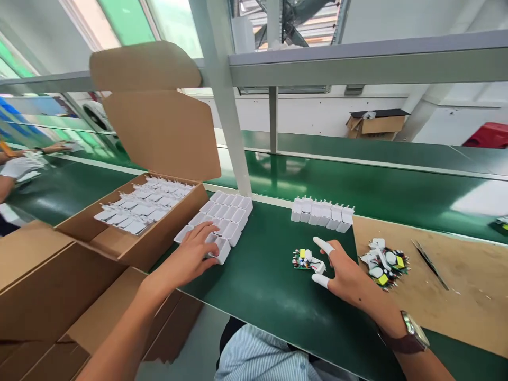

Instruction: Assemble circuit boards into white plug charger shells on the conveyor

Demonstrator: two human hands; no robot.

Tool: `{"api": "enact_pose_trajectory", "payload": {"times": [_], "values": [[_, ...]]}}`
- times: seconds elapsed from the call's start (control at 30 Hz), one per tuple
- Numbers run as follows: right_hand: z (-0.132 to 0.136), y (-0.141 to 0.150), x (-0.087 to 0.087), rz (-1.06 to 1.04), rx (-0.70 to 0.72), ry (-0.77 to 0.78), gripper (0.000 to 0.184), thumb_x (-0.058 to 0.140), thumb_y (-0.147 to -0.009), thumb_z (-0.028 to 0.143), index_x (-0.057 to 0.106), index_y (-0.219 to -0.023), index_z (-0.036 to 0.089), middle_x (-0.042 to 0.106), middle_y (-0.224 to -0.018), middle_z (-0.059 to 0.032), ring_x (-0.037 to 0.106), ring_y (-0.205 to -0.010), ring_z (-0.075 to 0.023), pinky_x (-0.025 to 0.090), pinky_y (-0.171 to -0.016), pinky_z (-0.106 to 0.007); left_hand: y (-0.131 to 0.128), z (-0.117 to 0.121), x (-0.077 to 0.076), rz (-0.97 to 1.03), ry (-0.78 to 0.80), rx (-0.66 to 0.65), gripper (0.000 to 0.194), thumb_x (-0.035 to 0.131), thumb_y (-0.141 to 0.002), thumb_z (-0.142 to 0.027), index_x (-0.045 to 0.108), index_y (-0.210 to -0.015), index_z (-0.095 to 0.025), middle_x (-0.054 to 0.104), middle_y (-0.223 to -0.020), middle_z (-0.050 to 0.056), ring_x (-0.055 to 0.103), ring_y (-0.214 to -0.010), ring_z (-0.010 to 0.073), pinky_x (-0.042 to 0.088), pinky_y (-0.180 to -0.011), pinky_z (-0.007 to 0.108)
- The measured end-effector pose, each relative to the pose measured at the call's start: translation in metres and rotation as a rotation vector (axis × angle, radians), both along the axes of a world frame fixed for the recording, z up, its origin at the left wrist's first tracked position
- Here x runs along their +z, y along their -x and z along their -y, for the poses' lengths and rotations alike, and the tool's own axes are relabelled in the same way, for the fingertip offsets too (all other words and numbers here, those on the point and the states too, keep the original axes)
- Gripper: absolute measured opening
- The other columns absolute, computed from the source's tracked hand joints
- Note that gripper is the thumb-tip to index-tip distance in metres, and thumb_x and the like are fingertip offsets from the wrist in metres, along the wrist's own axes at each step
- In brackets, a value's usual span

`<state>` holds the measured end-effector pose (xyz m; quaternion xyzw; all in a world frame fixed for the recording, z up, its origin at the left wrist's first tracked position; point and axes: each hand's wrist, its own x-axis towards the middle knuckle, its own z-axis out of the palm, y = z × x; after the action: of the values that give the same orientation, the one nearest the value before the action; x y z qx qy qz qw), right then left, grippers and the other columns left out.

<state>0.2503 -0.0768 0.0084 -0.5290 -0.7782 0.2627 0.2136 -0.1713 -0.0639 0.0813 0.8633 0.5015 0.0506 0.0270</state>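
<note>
My left hand [196,248] rests with curled fingers on a block of empty white plastic casings [226,217] on the green bench, gripping one at the near corner. My right hand [341,270], with white finger cots on thumb and forefinger, pinches a small circuit board [305,259] with a yellow part, lying on the green mat. A row of assembled white plug bodies [321,213] stands just beyond that hand. A heap of more circuit boards [384,264] lies to its right on brown cardboard.
An open cardboard box [130,238] full of white casings stands at the left, lid raised. Tweezers [431,262] lie on the cardboard sheet [456,286]. A white post [230,116] rises behind the casings. Another person's arms [24,153] show at far left.
</note>
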Motion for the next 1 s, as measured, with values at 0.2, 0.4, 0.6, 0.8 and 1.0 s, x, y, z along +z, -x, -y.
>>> {"api": "enact_pose_trajectory", "payload": {"times": [0.2, 0.4, 0.6, 0.8, 1.0], "values": [[-0.014, 0.003, -0.01, 0.025, 0.097, -0.055, 0.065, 0.062, -0.09, 0.025, 0.042, -0.151, 0.017, 0.053, -0.144, -0.0179, 0.046, -0.139, -0.033, 0.043, -0.114, -0.053, -0.056, -0.003, 0.008, 0.213, 0.056, -0.186, 0.02, 0.053, -0.101, -0.038, 0.067, -0.096, -0.025, 0.043, -0.155, 0.007, 0.05, -0.135, 0.0289, 0.056, -0.094, 0.037], [-0.021, 0.0, -0.016, -0.004, 0.094, -0.086, 0.07, 0.058, -0.088, 0.013, 0.036, -0.154, 0.019, 0.06, -0.129, -0.0139, 0.06, -0.117, -0.0277, 0.052, -0.103, -0.048, -0.137, -0.047, -0.012, 0.22, 0.154, -0.346, 0.018, 0.048, -0.099, -0.03, 0.061, -0.092, -0.019, 0.044, -0.155, 0.011, 0.067, -0.111, 0.0247, 0.057, -0.088, 0.037], [-0.022, -0.02, -0.007, -0.003, 0.02, -0.012, 0.089, 0.07, -0.082, 0.014, 0.026, -0.159, 0.023, 0.05, -0.131, -0.011, 0.063, -0.097, -0.0204, 0.059, -0.09, -0.04, -0.175, -0.08, -0.04, 0.314, 0.237, -0.417, 0.009, 0.056, -0.091, -0.025, 0.058, -0.085, -0.019, 0.049, -0.149, 0.013, 0.065, -0.116, 0.0267, 0.057, -0.09, 0.036], [-0.024, -0.017, -0.005, 0.085, 0.07, -0.103, 0.071, 0.065, -0.083, 0.01, 0.04, -0.149, 0.021, 0.059, -0.125, -0.0128, 0.055, -0.118, -0.0315, 0.053, -0.1, -0.054, -0.174, -0.078, -0.074, 0.573, 0.277, -0.354, 0.04, 0.069, -0.09, -0.033, 0.052, -0.124, -0.022, 0.05, -0.144, 0.013, 0.055, -0.131, 0.0271, 0.049, -0.11, 0.043], [-0.022, -0.013, 0.001, -0.057, -0.035, -0.237, 0.068, 0.057, -0.086, 0.009, 0.037, -0.15, 0.022, 0.055, -0.131, -0.0146, 0.056, -0.122, -0.0295, 0.054, -0.103, -0.052, -0.172, -0.072, -0.094, 0.61, 0.335, -0.213, 0.102, 0.08, -0.083, -0.046, 0.014, -0.16, -0.031, 0.05, -0.149, 0.013, 0.053, -0.134, 0.0334, 0.048, -0.111, 0.053]]}}
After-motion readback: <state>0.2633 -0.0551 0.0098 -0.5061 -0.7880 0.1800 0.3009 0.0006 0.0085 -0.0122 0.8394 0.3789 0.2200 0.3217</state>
